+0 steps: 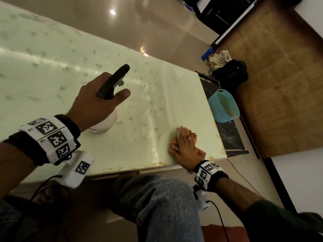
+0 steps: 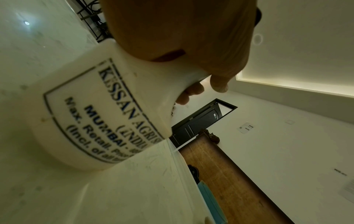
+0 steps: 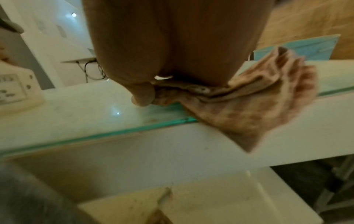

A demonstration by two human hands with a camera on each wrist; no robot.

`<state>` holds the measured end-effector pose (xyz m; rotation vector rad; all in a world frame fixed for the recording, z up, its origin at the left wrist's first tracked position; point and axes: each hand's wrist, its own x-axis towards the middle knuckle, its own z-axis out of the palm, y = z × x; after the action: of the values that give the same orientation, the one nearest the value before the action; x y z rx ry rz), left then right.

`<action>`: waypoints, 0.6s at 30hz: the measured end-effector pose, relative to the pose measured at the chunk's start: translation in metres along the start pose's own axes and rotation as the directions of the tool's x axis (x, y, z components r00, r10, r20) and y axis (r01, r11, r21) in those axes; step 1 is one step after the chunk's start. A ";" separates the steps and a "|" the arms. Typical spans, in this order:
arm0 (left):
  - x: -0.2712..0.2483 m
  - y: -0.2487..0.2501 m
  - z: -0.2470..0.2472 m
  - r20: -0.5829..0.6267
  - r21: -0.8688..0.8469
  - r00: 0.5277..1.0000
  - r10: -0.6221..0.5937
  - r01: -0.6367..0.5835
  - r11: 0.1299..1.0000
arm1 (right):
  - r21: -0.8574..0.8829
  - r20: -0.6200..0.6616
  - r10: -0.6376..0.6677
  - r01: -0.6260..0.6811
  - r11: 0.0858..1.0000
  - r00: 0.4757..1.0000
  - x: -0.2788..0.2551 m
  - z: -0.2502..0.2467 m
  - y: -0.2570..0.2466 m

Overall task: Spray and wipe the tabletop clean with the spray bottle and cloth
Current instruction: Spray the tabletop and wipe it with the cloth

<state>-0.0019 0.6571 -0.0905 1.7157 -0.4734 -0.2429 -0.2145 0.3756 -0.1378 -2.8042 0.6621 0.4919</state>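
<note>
A white spray bottle [image 1: 104, 124] with a black trigger head [image 1: 114, 82] stands on the pale glass tabletop [image 1: 52, 67]; its printed label [image 2: 107, 115] fills the left wrist view. My left hand [image 1: 97, 102] grips the bottle's neck, thumb stretched forward. An orange checked cloth [image 1: 191, 137] lies near the table's front right corner. My right hand [image 1: 185, 145] rests flat on the cloth and presses it down. In the right wrist view the cloth [image 3: 249, 103] hangs over the glass edge [image 3: 95, 136]. Spray droplets speckle the tabletop.
A blue plastic tub [image 1: 224, 105] sits on a dark stand just past the table's right end. A dark bag [image 1: 230, 72] and a blue bottle [image 1: 207, 54] lie on the floor beyond. My knee in jeans [image 1: 166, 203] is under the front edge.
</note>
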 end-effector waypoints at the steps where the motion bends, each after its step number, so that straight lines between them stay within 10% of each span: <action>1: 0.000 0.001 0.000 -0.001 0.001 1.000 0.000 0.000 1.000 | -0.020 -0.032 -0.030 0.029 0.999 0.999 -0.007 -0.001 0.006; 12: -0.001 0.002 -0.001 0.006 0.001 1.000 0.003 -0.003 1.000 | -0.057 -0.058 0.273 -0.277 0.959 0.960 0.004 -0.012 0.009; 18: -0.001 0.004 0.001 0.016 0.028 1.000 0.003 -0.003 1.000 | -0.088 0.013 0.066 -0.065 0.994 0.998 -0.016 -0.029 -0.016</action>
<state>-0.0040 0.6561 -0.0875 1.7409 -0.4933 -0.2489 -0.2126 0.3876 -0.1030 -2.8638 0.7490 0.5681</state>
